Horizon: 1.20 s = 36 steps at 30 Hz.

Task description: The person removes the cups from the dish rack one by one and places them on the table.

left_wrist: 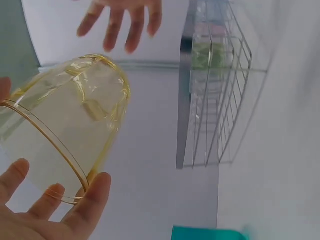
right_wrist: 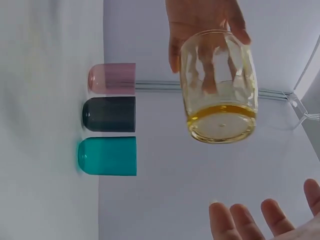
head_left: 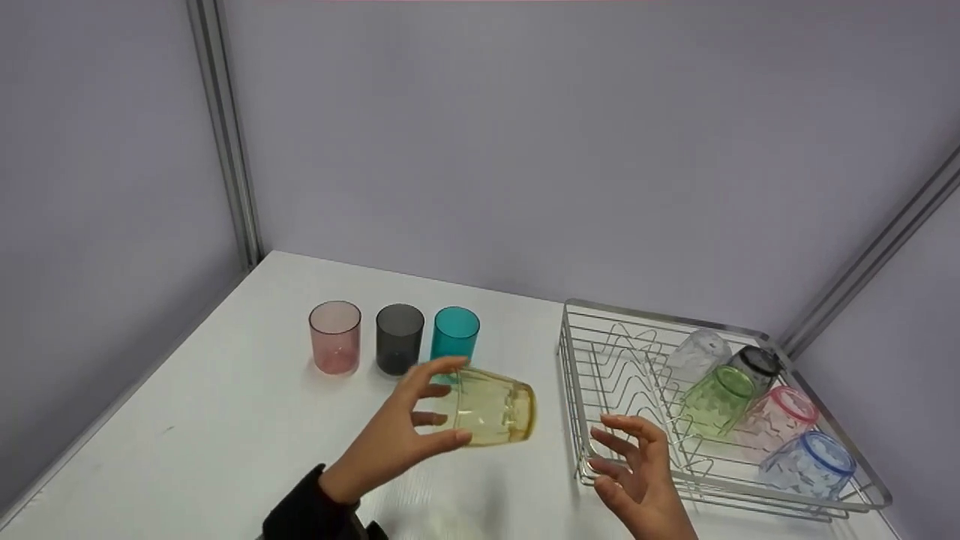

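- In the lower middle of the head view, our left hand (head_left: 390, 442) holds the yellow tumbler (head_left: 495, 409) on its side, above the white table (head_left: 187, 450), with its base pointing toward the right of the frame.
- The fingers (left_wrist: 92, 197) curl round the rim end: thumb over the top, the others underneath. It is a fingertip hold at the mouth, not a wrap round the body.
- Our right hand (head_left: 637, 469) hovers at the lower right, palm turned inward, fingers spread and loosely bent, holding nothing. It sits just in front of the near corner of the wire dish rack (head_left: 574, 390).
- In the right wrist view the base of the yellow tumbler (right_wrist: 220, 90) faces that hand with clear air between them.
- We judge the step in hand to be turning the tumbler upright to join the row. To do it well, we should keep the rim pinch firm while the wrist rolls, and set the base down flat.
- Behind the tumbler, in the middle of the frame, stand the pink cup (head_left: 334, 336), the grey cup (head_left: 399, 339) and the teal cup (head_left: 454, 334), upright and just beside one another. We should come down to the right of the teal one without nudging it.
- The rack on the right holds a clear glass (head_left: 697, 356), a green glass (head_left: 716, 397), a dark-rimmed glass (head_left: 756, 365), a pink-rimmed glass (head_left: 780, 416) and a blue-rimmed glass (head_left: 814, 461), all lying tilted.
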Available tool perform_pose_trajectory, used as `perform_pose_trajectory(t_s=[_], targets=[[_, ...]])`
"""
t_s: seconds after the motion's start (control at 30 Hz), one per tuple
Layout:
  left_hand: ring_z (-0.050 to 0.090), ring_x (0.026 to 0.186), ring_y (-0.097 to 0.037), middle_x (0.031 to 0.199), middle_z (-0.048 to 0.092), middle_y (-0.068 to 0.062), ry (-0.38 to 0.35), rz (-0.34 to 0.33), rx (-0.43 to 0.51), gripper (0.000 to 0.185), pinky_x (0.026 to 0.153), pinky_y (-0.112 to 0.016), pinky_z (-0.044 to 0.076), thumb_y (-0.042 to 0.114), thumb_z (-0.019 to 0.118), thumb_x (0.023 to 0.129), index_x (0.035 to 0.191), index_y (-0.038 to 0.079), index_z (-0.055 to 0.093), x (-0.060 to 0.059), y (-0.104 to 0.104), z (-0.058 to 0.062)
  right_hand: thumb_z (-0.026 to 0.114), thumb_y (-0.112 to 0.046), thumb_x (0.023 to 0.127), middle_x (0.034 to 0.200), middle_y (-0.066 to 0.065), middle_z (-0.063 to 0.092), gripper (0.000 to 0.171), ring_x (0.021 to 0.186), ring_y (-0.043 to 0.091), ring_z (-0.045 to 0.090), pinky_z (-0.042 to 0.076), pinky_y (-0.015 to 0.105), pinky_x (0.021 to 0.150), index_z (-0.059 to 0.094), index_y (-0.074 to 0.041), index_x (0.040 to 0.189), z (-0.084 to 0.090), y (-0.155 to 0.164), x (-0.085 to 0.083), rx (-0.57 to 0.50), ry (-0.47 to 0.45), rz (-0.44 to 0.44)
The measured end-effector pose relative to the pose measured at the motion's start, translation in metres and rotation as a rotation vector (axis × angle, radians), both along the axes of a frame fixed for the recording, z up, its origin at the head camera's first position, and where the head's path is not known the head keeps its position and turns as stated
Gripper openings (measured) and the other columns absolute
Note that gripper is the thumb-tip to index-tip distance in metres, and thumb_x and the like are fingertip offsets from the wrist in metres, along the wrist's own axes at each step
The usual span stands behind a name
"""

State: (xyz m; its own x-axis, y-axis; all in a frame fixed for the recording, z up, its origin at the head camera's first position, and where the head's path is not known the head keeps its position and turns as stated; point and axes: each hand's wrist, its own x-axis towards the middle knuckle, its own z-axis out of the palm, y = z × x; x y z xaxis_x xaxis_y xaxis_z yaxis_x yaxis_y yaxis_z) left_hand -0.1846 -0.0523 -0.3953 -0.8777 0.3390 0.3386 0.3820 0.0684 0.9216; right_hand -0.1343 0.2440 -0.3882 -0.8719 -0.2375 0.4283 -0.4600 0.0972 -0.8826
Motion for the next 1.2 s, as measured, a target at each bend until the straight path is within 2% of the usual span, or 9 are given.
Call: perform_pose_trajectory(t_s=[0.13, 0.3, 0.4, 0.53, 0.73, 0.83, 0.97, 1.2], targets=[[0.047, 0.117, -0.029, 0.134, 0.04, -0.005, 0.037, 0.141, -0.16, 0.07, 0.087, -0.042, 0.049, 0.032, 0.077, 0.078, 0.138, 0.028, 0.042, -0.011, -0.024, 0.0, 0.05, 0.011, 0.089, 0.136, 0.005, 0.034, 0.055, 0.12, 0.007, 0.048, 0.049, 0.031, 0.089, 0.022, -0.006, 0.133, 0.0, 0.002, 0.001, 0.037, -0.016, -0.033], [0.047, 0.117, -0.033, 0.132, 0.044, -0.015, 0.02, 0.3, -0.398, 0.07, 0.093, -0.055, 0.043, 0.027, 0.079, 0.074, 0.135, 0.016, 0.048, -0.022, -0.057, -0.002, 0.049, 0.011, 0.089, 0.135, 0.002, 0.035, 0.055, 0.119, 0.005, 0.048, 0.05, 0.029, 0.087, 0.023, -0.007, 0.134, -0.003, 0.009, 0.001, 0.066, -0.006, -0.057], [0.047, 0.113, -0.039, 0.129, 0.047, -0.019, 0.0, 0.357, -0.524, 0.071, 0.089, -0.057, 0.043, 0.026, 0.08, 0.071, 0.134, 0.011, 0.05, -0.026, -0.075, -0.001, 0.049, 0.01, 0.09, 0.134, -0.003, 0.035, 0.056, 0.117, 0.002, 0.047, 0.05, 0.027, 0.086, 0.023, -0.011, 0.134, -0.006, 0.016, 0.0, 0.092, -0.015, -0.09], [0.047, 0.103, -0.042, 0.123, 0.05, -0.018, -0.003, 0.397, -0.673, 0.067, 0.076, -0.052, 0.047, 0.024, 0.08, 0.067, 0.127, 0.011, 0.055, -0.031, -0.093, 0.0, 0.05, 0.01, 0.09, 0.134, -0.006, 0.034, 0.057, 0.117, 0.001, 0.047, 0.049, 0.027, 0.085, 0.025, -0.016, 0.135, -0.007, 0.022, -0.001, 0.107, -0.03, -0.129], [0.043, 0.094, -0.041, 0.115, 0.051, -0.02, -0.039, 0.409, -0.824, 0.057, 0.063, -0.046, 0.046, 0.016, 0.075, 0.063, 0.118, 0.011, 0.058, -0.042, -0.109, 0.0, 0.049, 0.009, 0.091, 0.136, -0.006, 0.033, 0.057, 0.119, -0.001, 0.046, 0.049, 0.025, 0.086, 0.022, -0.013, 0.137, -0.006, 0.028, -0.001, 0.094, -0.04, -0.118], [0.042, 0.091, -0.039, 0.11, 0.052, -0.02, -0.087, 0.368, -0.844, 0.061, 0.062, -0.044, 0.044, 0.014, 0.073, 0.062, 0.121, 0.009, 0.057, -0.049, -0.114, 0.0, 0.049, 0.008, 0.092, 0.136, -0.008, 0.033, 0.056, 0.118, -0.002, 0.046, 0.049, 0.027, 0.086, 0.022, -0.012, 0.137, -0.007, 0.029, -0.001, 0.105, -0.059, -0.129], [0.041, 0.093, -0.04, 0.113, 0.052, -0.023, -0.146, 0.325, -0.875, 0.068, 0.064, -0.045, 0.045, 0.014, 0.074, 0.062, 0.126, 0.007, 0.055, -0.058, -0.119, 0.001, 0.051, 0.007, 0.091, 0.135, -0.009, 0.032, 0.056, 0.117, -0.003, 0.046, 0.049, 0.027, 0.086, 0.022, -0.009, 0.137, -0.009, 0.03, -0.001, 0.129, -0.066, -0.154], [0.04, 0.099, -0.045, 0.119, 0.048, -0.026, -0.202, 0.302, -0.911, 0.073, 0.067, -0.051, 0.046, 0.013, 0.074, 0.062, 0.131, 0.007, 0.051, -0.065, -0.123, 0.002, 0.052, 0.007, 0.091, 0.135, -0.01, 0.031, 0.058, 0.116, -0.004, 0.045, 0.049, 0.027, 0.085, 0.023, -0.014, 0.137, -0.01, 0.032, 0.0, 0.148, -0.068, -0.166]])
